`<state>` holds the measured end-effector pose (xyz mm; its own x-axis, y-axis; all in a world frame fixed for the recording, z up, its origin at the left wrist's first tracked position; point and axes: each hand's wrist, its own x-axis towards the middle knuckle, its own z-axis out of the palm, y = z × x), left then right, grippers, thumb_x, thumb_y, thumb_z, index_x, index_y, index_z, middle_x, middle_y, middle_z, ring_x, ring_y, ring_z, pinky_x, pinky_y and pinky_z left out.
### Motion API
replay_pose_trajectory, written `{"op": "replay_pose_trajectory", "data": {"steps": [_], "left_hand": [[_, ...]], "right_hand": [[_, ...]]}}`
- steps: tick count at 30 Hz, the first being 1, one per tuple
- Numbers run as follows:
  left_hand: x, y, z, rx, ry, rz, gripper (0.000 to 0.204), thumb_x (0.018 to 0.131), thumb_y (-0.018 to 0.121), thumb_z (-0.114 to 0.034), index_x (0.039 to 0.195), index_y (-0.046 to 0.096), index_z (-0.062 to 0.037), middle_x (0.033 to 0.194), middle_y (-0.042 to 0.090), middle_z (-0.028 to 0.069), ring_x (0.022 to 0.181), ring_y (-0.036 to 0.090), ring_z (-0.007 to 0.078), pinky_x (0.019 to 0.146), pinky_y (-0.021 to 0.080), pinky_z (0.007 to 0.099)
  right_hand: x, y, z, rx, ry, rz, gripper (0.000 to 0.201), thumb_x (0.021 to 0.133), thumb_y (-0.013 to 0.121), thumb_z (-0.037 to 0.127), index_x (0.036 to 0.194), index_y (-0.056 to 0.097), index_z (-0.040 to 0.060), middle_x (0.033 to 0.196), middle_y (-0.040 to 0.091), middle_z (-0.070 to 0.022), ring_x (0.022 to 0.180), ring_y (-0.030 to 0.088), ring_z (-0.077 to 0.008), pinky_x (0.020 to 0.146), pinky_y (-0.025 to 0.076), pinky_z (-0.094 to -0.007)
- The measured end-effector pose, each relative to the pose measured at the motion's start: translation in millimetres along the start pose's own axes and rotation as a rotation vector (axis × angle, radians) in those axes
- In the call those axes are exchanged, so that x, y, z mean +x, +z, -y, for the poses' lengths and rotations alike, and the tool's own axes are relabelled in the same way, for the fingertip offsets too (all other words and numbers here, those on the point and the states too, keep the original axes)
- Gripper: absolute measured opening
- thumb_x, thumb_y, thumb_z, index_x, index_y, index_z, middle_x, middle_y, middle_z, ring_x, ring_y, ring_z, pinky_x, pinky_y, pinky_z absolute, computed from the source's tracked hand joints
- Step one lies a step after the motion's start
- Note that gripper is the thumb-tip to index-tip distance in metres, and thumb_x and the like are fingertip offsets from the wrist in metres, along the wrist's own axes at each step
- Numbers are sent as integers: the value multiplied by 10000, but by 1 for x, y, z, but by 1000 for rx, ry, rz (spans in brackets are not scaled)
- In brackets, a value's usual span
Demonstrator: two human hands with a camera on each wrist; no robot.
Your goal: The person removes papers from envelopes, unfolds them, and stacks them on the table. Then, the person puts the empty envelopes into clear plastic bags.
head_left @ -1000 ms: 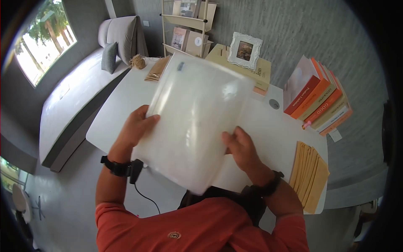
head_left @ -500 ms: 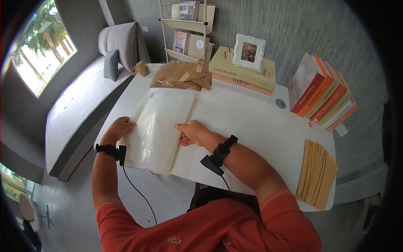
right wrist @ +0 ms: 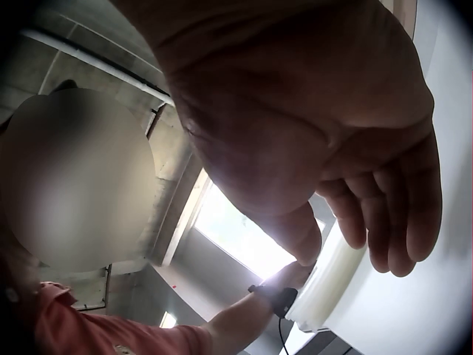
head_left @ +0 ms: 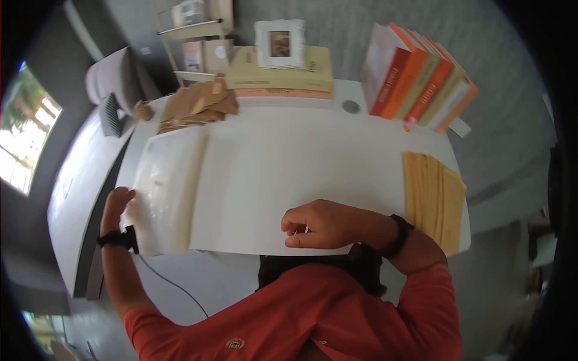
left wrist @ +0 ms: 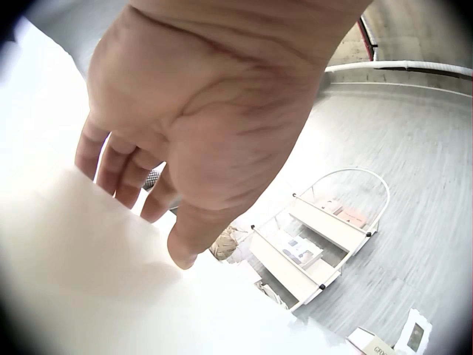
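A stack of translucent, frosted plastic bags (head_left: 165, 186) lies flat along the left end of the white table (head_left: 265, 162). At its outer left edge is my left hand (head_left: 116, 207). In the left wrist view that hand's fingers (left wrist: 126, 174) extend loosely down to the whitish edge, with the thumb apart from them. My right hand (head_left: 319, 224) hovers by the table's front edge, away from the bags. Its fingers (right wrist: 403, 214) hang loosely bent, with nothing in them.
Brown paper envelopes (head_left: 195, 108) lie behind the bags, beside a twine ball (head_left: 142, 111). Stacked books (head_left: 280, 69) carry a white picture frame (head_left: 280, 45). Upright books (head_left: 415, 78) stand back right. Yellowish-brown paper envelopes (head_left: 435, 201) lie along the right end.
The plastic bags were held up in both hands, then lowered to the table, and now lie farther left. My right hand has left them and moved right. The head view has turned.
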<state>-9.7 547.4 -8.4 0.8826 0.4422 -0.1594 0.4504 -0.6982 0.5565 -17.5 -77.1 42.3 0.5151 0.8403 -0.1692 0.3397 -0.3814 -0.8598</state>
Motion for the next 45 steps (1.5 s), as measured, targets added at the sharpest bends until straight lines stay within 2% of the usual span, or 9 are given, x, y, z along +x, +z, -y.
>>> {"op": "replay_pose_trajectory", "data": {"steps": [3, 5, 9, 14, 19, 24, 33, 37, 45], "left_hand": [[20, -33, 38, 323, 325, -292, 364, 980, 621, -317, 929, 646, 43, 853, 670, 150, 834, 620, 252, 751, 481, 431], [38, -56, 49, 232, 529, -683, 402, 1017, 571, -303, 1244, 596, 28, 994, 672, 123, 949, 615, 186, 823, 477, 361], [-161, 24, -203, -269, 437, -226, 390, 987, 621, -222, 1295, 593, 15, 1032, 648, 67, 960, 611, 161, 857, 491, 310], [-224, 208, -351, -536, 574, 991, 414, 970, 627, -105, 1338, 523, 54, 1147, 670, 159, 952, 660, 195, 814, 549, 327], [-231, 346, -457, -87, 754, 1016, 487, 975, 657, -284, 1256, 569, 102, 1020, 692, 127, 920, 670, 182, 843, 549, 300], [-247, 375, -509, 49, 716, 945, 512, 956, 666, -316, 1234, 593, 108, 999, 693, 131, 903, 672, 170, 830, 544, 294], [-247, 343, -448, -352, 622, 996, 513, 988, 639, -267, 1336, 511, 87, 1087, 690, 160, 980, 691, 234, 896, 551, 322], [-245, 294, -353, -676, 251, 1619, 431, 1032, 578, -195, 1351, 488, 81, 1182, 666, 213, 1071, 686, 306, 909, 570, 414], [-268, 279, -224, -701, 203, 1733, 658, 995, 642, -360, 1450, 431, 67, 1352, 584, 265, 1235, 610, 367, 1024, 509, 466]], "right_hand": [[-109, -17, 12, -132, 53, -274, 331, 928, 694, 280, 1091, 636, -2, 1010, 712, -158, 934, 693, -302, 815, 532, -399], [-180, -24, 2, -330, 132, -602, 317, 926, 699, 267, 1101, 638, 10, 1037, 704, -153, 903, 692, -276, 808, 531, -394], [-307, -48, -84, -296, 701, -1319, 405, 924, 704, 321, 1156, 632, -2, 1085, 677, -167, 901, 649, -237, 809, 523, -379], [-373, -47, -170, -93, 1060, -1317, 712, 904, 674, 437, 1365, 517, -84, 1203, 656, -251, 1090, 658, -327, 945, 505, -400], [-329, -33, -162, -270, 970, -1231, 731, 901, 670, 371, 1433, 445, -79, 1294, 617, -287, 1201, 610, -394, 1028, 472, -430], [-282, -43, -167, -223, 775, -1214, 685, 863, 728, 337, 1379, 516, -60, 1273, 621, -270, 1183, 611, -389, 1010, 481, -426], [-242, -54, -124, -198, 611, -1092, 728, 798, 777, 387, 1337, 562, -52, 1264, 622, -265, 1185, 603, -388, 1007, 490, -437], [-250, -54, -152, -252, 765, -1089, 766, 783, 757, 392, 1363, 524, -51, 1265, 623, -255, 1167, 603, -394, 1005, 491, -445], [-194, -19, -140, -421, 531, -994, 792, 780, 730, 355, 1406, 452, -42, 1368, 552, -235, 1262, 494, -439, 1061, 434, -492]]}}
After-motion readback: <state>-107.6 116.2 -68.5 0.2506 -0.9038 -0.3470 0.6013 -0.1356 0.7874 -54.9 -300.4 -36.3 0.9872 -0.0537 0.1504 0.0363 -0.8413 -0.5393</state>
